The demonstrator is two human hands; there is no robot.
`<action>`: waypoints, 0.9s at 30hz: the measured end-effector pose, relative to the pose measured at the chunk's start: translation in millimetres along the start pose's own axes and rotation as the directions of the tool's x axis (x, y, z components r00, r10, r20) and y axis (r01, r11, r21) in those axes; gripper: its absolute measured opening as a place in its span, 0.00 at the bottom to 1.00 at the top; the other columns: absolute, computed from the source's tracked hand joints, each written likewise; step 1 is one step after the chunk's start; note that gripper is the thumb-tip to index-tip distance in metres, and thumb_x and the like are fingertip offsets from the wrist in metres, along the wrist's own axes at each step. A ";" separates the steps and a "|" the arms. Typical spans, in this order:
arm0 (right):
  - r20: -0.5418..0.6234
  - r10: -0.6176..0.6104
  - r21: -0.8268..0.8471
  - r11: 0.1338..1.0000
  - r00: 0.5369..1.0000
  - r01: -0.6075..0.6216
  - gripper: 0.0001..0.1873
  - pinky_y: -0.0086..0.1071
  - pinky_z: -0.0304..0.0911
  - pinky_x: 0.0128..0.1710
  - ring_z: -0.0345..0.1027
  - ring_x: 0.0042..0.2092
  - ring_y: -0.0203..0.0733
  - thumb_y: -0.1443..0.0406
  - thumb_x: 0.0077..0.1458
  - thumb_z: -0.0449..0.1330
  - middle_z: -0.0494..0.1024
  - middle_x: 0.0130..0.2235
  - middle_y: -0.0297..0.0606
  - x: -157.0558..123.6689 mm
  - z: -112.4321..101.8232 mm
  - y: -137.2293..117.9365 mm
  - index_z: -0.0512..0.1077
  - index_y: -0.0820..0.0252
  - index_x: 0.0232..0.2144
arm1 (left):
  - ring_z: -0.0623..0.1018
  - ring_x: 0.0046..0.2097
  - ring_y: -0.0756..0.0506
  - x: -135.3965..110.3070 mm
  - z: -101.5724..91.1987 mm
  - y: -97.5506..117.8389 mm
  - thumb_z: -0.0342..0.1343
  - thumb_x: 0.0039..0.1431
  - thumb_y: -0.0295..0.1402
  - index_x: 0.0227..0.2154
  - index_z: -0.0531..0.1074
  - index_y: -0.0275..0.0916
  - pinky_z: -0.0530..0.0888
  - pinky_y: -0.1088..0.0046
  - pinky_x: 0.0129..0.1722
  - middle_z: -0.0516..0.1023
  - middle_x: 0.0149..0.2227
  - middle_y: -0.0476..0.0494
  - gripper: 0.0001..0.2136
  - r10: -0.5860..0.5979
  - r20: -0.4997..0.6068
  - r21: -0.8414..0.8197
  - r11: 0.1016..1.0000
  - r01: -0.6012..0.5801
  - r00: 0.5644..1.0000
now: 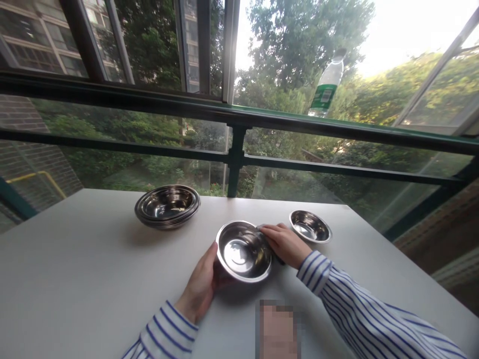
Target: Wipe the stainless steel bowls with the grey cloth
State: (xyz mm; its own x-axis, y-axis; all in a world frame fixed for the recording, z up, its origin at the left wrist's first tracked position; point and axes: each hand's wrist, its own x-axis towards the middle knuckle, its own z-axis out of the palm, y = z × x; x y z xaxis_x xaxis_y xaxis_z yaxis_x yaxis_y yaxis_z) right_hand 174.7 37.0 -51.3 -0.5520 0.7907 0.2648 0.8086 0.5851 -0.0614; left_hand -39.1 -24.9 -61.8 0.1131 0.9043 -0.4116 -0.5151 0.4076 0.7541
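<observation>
A shiny metal bowl (239,254) is tilted toward me over the white table, its inside facing up. My left hand (202,279) grips its left side, thumb at the rim and fingers underneath. My right hand (286,243) lies over the bowl's right rim with its fingers bent together. Grey material that looks like a cloth (261,227) peeks out at those fingertips; most of it is hidden under the hand. Just beyond my right hand, a second metal bowl (310,227) sits on the table.
On the left of the white table (93,259) stands a stack of metal bowls (167,207). A dark green railing (235,144) with glass runs behind the table's far edge. A plastic bottle with a green label (325,92) stands on the top rail. A blurred-out patch covers the lower middle.
</observation>
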 end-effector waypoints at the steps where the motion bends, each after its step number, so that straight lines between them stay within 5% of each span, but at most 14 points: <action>1: 0.007 -0.006 -0.002 1.000 1.000 0.006 0.17 0.36 0.64 0.45 0.65 0.42 0.43 0.69 0.61 0.48 0.75 0.47 0.43 9.0 0.4 0.7 0.70 0.65 0.49 | 0.77 0.43 0.39 1.1 -1.2 -0.2 0.51 0.57 0.40 0.49 0.70 0.37 0.75 0.65 0.34 0.79 0.42 0.36 0.19 -0.006 0.006 -0.002 1.000 0.006 1.000; 7: 0.061 -0.144 -0.009 0.989 0.988 0.145 0.18 0.36 0.62 0.45 0.64 0.40 0.42 0.72 0.58 0.50 0.75 0.46 0.43 58.4 -1.0 -16.4 0.69 0.64 0.49 | 0.78 0.41 0.38 3.2 -4.5 -1.1 0.52 0.56 0.40 0.51 0.68 0.37 0.74 0.65 0.32 0.79 0.40 0.35 0.21 -0.007 0.026 -0.001 1.000 0.007 1.000; 12: 0.074 -0.301 0.020 0.954 0.951 0.301 0.19 0.35 0.59 0.47 0.64 0.42 0.43 0.72 0.57 0.50 0.73 0.49 0.43 72.9 -3.6 -45.8 0.68 0.64 0.50 | 0.77 0.42 0.38 1.0 -0.3 0.0 0.50 0.57 0.40 0.49 0.70 0.36 0.74 0.64 0.34 0.78 0.42 0.34 0.19 -0.019 0.005 0.000 1.000 0.019 1.000; 27: 0.130 -0.517 0.114 0.855 0.846 0.505 0.17 0.31 0.56 0.45 0.62 0.41 0.40 0.72 0.56 0.49 0.74 0.49 0.39 23.7 -28.8 -84.5 0.70 0.62 0.46 | 0.76 0.43 0.41 6.1 -7.6 1.2 0.46 0.59 0.44 0.46 0.71 0.33 0.74 0.68 0.37 0.79 0.41 0.35 0.21 0.006 0.160 -0.106 0.994 0.011 0.987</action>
State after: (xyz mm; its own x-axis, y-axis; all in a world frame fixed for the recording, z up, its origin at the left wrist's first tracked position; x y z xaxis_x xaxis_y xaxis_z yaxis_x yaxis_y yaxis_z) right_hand 99.2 1.1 -12.1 -0.9117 0.3896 0.1304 0.3893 0.9207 -0.0283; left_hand -45.5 -19.9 -67.2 0.2441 0.9154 -0.3200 -0.6009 0.4018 0.6910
